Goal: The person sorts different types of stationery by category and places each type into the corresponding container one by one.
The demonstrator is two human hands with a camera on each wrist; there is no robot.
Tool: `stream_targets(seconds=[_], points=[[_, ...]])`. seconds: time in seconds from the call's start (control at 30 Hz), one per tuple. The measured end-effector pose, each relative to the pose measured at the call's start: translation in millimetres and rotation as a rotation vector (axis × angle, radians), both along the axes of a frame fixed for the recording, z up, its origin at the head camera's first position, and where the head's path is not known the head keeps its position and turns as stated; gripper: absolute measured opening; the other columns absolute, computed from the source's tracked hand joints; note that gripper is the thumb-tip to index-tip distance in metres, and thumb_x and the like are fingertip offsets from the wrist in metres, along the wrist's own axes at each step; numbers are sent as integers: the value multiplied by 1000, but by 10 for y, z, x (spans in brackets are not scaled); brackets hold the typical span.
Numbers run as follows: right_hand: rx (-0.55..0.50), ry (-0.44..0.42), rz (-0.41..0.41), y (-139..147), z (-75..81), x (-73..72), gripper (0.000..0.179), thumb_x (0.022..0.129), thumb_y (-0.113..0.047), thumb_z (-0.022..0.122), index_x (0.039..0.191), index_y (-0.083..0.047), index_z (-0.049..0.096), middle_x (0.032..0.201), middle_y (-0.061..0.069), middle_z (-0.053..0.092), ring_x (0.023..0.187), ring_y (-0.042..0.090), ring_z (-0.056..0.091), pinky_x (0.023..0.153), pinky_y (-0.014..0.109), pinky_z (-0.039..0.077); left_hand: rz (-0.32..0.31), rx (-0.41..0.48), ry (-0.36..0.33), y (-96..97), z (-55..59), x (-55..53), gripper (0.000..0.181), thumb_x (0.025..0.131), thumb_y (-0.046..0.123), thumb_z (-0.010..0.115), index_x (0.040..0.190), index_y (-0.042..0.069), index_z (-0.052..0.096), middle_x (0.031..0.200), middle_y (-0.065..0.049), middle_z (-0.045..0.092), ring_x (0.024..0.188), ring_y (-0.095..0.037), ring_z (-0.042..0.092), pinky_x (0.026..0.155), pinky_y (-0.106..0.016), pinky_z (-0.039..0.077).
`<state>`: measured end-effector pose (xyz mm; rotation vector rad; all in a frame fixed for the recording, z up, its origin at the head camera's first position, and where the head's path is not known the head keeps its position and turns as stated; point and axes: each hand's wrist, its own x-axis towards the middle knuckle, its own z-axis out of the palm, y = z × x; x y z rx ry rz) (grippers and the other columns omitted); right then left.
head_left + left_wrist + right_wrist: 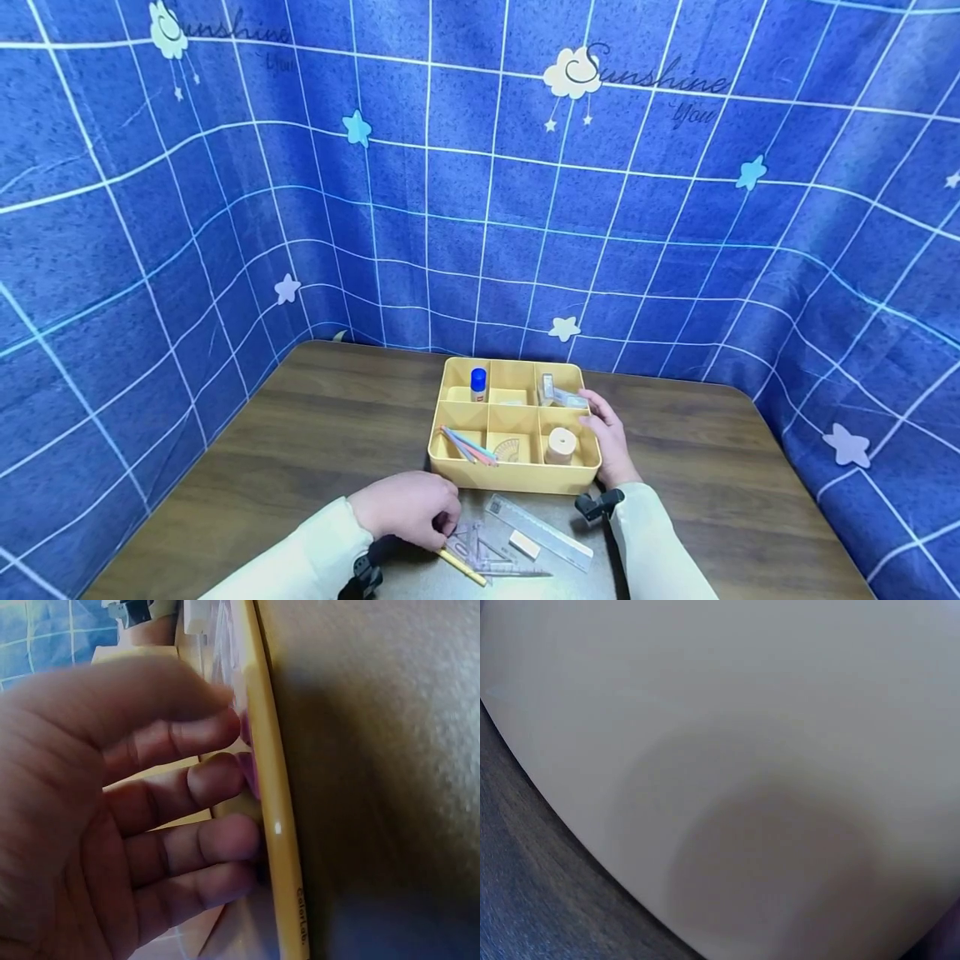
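A yellow sectioned desk organizer [517,477] stands on the table. My right hand [611,437] grips its right side, with fingers over the rim. In the right wrist view, a pale blurred surface [705,667] fills most of the frame. My left hand [408,507] is low in front of the organizer, at one end of a yellow pencil [467,568]. In the left wrist view, its bent fingertips come up against the pencil [274,802], but no clear grip shows. Beside the pencil lie clear set squares [472,546], a white eraser [524,545] and a clear ruler [543,533].
Inside the organizer are a blue-capped glue stick [478,385], several colored pencils [467,446], a protractor [506,451], a beige cylinder [561,447] and small clear boxes [566,398]. A blue checked curtain [480,183] surrounds the wooden table [337,417].
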<state>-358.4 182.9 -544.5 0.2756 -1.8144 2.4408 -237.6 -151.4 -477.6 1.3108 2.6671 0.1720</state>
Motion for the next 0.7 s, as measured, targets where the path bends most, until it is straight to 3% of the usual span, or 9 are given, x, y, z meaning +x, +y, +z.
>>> stream_targets(seconds=[0.23, 0.43, 0.57, 0.7], points=[[-9, 12, 9, 2, 17, -7, 51, 91, 2, 49, 142, 6, 43, 121, 1, 57, 100, 14, 61, 86, 28, 53, 54, -30, -45, -2, 39, 60, 38, 60, 48, 92, 78, 30, 64, 78, 19, 50, 68, 3, 45, 61, -17, 38], [-10, 10, 12, 2, 23, -11, 51, 91, 2, 50, 142, 6, 43, 121, 2, 57, 100, 14, 61, 86, 29, 53, 21, -70, 18, 6, 28, 95, 38, 59, 35, 94, 78, 30, 61, 79, 21, 49, 68, 3, 44, 62, -18, 37], [-9, -5, 8, 1, 24, 1, 52, 92, 2, 49, 143, 5, 43, 121, 2, 56, 102, 15, 60, 87, 29, 53, -12, -54, 45, -2, 5, 86, 27, 66, 26, 87, 70, 30, 61, 76, 21, 48, 63, 3, 42, 58, -16, 35], [-2, -20, 1, -2, 7, 18, 52, 92, 2, 49, 143, 5, 43, 123, 1, 56, 103, 15, 60, 88, 29, 52, -19, -46, 57, -18, -29, 95, 25, 65, 20, 81, 66, 30, 58, 73, 20, 46, 60, 2, 41, 54, -17, 33]])
